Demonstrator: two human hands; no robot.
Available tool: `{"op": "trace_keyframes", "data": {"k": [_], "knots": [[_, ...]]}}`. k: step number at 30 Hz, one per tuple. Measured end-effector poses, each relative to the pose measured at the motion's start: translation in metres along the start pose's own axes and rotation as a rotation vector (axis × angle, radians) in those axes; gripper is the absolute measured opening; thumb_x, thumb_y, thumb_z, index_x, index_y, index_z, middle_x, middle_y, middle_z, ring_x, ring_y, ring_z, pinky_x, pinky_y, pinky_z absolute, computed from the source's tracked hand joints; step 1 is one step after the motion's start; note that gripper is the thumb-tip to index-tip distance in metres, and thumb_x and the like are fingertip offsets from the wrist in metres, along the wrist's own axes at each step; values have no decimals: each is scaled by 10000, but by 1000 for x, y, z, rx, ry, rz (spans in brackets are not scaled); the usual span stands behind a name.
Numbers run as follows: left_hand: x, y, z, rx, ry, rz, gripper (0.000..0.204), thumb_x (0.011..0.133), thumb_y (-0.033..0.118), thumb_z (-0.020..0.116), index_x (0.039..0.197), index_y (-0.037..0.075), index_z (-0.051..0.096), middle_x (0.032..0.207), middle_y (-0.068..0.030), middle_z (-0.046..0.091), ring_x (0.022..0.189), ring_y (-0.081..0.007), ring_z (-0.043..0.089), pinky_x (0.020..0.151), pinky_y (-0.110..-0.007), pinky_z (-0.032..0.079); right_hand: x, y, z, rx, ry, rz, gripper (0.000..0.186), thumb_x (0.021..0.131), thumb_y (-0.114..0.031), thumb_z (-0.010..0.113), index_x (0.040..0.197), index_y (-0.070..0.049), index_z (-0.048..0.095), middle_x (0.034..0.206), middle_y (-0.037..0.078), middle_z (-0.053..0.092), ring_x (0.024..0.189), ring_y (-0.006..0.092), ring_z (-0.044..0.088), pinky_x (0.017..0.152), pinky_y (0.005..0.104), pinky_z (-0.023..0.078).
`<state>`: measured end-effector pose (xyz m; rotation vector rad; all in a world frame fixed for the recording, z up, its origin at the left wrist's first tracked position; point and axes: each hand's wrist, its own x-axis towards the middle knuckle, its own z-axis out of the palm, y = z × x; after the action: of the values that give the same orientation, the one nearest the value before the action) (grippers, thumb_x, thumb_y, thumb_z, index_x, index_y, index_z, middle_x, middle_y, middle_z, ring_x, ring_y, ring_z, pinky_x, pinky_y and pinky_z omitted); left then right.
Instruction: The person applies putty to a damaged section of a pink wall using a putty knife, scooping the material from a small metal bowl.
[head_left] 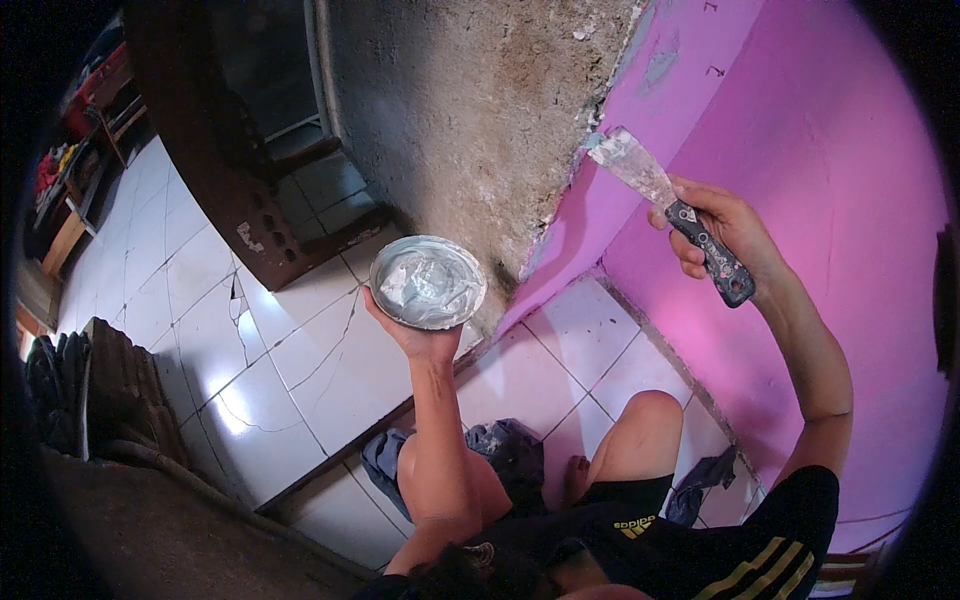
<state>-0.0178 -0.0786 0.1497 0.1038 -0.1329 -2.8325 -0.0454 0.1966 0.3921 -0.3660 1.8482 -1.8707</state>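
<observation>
My left hand holds up a round shallow bowl from below, its fingers mostly hidden under it. White paste is smeared over the inside of the bowl. In my right hand is a putty knife with a dark, paint-spattered handle. Its blade is crusted with white and points up and left. The blade's tip lies at the broken edge where the pink wall meets the bare grey wall; I cannot tell whether it touches.
A dark wooden door frame stands left of the bare wall. White floor tiles, some cracked, form a step edge near my legs. Dark cloth lies by the pink wall's foot. A shelf with colourful items is at far left.
</observation>
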Motion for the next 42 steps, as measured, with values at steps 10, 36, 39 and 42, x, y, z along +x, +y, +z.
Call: {"op": "trace_keyframes", "data": {"k": [10, 36, 39, 42], "knots": [[-1, 4, -1, -3, -12, -1, 763, 819, 751, 412, 1291, 163, 529, 1289, -67, 549, 1183, -293, 516, 1022, -487, 404, -3, 3, -5, -52, 70, 54, 327, 992, -229, 404, 1219, -1, 462, 920, 107, 603, 489, 109, 490, 394, 258, 434], [-1, 1, 4, -97, -27, -34, 745, 837, 739, 397, 1297, 167, 522, 1306, -75, 531, 1188, -316, 498, 1029, -533, 374, 6, -43, 49, 354, 1, 41, 363, 964, -145, 514, 1128, 173, 451, 810, 74, 535, 641, 107, 584, 610, 229, 588], [-2, 3, 6, -106, -17, -32, 738, 837, 738, 398, 1295, 173, 524, 1305, -73, 532, 1188, -316, 498, 1023, -533, 379, 6, -46, 52, 403, -16, 32, 357, 957, -125, 527, 1135, 170, 433, 918, 131, 548, 675, 131, 605, 678, 246, 613], [-1, -1, 4, -113, -15, -29, 735, 836, 739, 399, 1296, 178, 524, 1306, -73, 531, 1188, -317, 499, 1017, -531, 385, 7, -49, 61, 336, 77, -75, 345, 969, -102, 511, 1187, 140, 394, 1084, 205, 504, 743, 178, 645, 754, 265, 632]]}}
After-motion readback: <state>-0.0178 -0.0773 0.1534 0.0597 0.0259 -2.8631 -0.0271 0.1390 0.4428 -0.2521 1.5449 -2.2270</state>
